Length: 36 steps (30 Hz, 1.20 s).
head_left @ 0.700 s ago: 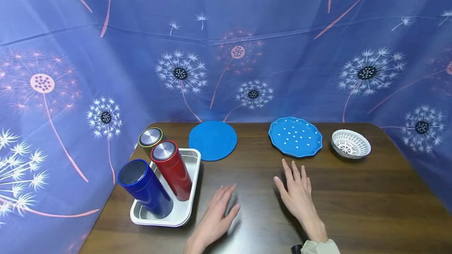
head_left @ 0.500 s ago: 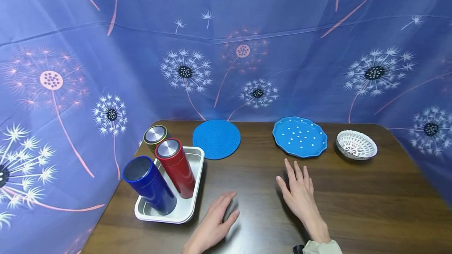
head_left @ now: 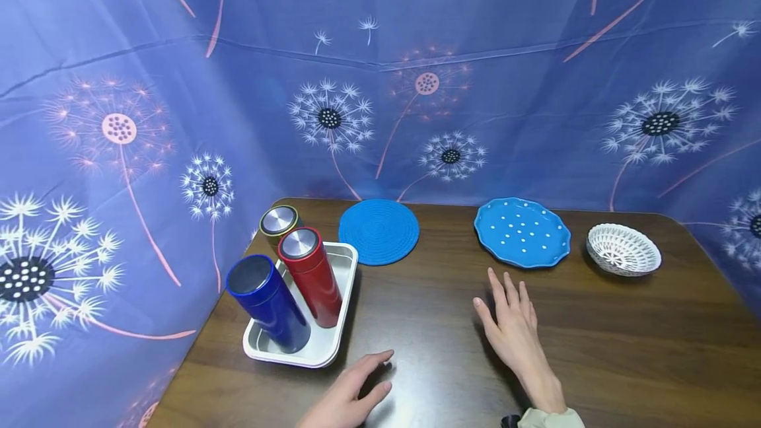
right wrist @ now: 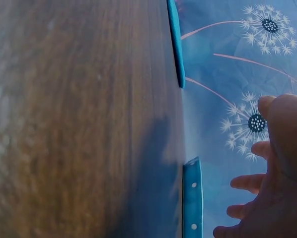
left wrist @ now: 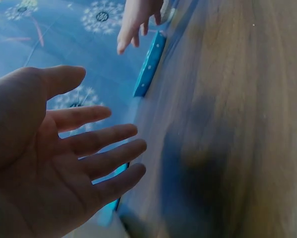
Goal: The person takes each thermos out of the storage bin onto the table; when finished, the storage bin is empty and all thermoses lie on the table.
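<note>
My left hand [head_left: 351, 393] is held over the near part of the table, fingers extended and thumb apart, holding nothing. Its spread palm shows in the left wrist view. To its left is a white tray [head_left: 351, 276] with a blue thermos [head_left: 275, 312] and a red thermos [head_left: 315, 286] standing in it. My right hand [head_left: 512, 332] hovers with fingers spread, just on the near side of a blue polka-dot plate [head_left: 523, 236] with a wavy rim. Nothing is in that hand either; the plate's edge [right wrist: 192, 201] shows beyond it in the right wrist view.
A dark thermos with a yellow-green ring [head_left: 279, 222] stands behind the red one, partly hidden. A round blue woven mat [head_left: 378, 231] lies at the back of the wooden table [head_left: 428, 309]. Right of the plate sits a white openwork bowl [head_left: 623, 251]. Dandelion-print cloth [head_left: 380, 117] hangs behind.
The head view has turned slightly left, so the scene sits farther right. My left hand has drawn back toward the near edge. The right hand keeps its place near the plate.
</note>
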Each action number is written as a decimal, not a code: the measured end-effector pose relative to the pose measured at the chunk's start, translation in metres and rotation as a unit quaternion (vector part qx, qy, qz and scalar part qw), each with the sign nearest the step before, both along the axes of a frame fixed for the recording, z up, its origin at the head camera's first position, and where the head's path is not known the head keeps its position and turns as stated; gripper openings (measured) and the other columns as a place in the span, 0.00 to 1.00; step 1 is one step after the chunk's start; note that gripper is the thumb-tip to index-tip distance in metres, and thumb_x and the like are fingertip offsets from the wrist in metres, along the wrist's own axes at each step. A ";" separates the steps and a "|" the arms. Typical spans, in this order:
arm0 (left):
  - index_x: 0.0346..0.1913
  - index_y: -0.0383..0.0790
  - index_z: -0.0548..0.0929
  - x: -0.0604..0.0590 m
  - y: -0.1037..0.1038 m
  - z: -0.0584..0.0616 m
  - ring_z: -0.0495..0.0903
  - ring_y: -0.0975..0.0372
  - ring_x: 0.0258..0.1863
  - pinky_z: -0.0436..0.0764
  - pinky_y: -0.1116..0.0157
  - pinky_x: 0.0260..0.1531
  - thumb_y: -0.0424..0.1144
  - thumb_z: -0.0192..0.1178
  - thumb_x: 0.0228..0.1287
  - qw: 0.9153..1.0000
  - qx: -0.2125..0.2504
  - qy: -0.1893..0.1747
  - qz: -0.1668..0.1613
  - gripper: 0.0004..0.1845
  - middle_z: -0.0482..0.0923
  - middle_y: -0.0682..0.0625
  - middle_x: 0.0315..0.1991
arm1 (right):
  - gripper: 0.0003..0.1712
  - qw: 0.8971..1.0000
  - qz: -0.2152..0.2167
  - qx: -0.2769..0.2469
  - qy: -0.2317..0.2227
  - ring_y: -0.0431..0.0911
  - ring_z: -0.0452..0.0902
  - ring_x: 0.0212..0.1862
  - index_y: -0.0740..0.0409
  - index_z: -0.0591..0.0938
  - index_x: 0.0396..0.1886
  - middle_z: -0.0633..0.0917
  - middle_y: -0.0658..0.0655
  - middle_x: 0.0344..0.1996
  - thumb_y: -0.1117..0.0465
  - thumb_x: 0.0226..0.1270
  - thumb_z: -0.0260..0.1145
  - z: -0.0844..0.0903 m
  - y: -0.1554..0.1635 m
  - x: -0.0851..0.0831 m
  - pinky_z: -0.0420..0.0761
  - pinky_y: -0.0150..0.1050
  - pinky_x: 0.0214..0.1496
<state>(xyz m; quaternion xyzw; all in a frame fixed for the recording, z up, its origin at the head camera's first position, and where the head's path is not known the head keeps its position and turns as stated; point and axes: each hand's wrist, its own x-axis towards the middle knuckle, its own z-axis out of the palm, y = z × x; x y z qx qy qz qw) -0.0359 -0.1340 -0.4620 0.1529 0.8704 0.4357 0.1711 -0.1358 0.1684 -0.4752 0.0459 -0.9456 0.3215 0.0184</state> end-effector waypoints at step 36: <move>0.35 0.29 0.82 0.040 -0.110 0.010 0.82 0.66 0.26 0.77 0.70 0.28 0.35 0.55 0.71 0.970 0.055 0.032 0.236 0.11 0.84 0.45 0.27 | 0.41 0.999 0.030 -0.013 -0.022 0.76 0.37 0.71 0.52 0.44 0.79 0.49 0.78 0.72 0.42 0.77 0.45 -0.006 -0.001 -0.004 0.45 0.78 0.59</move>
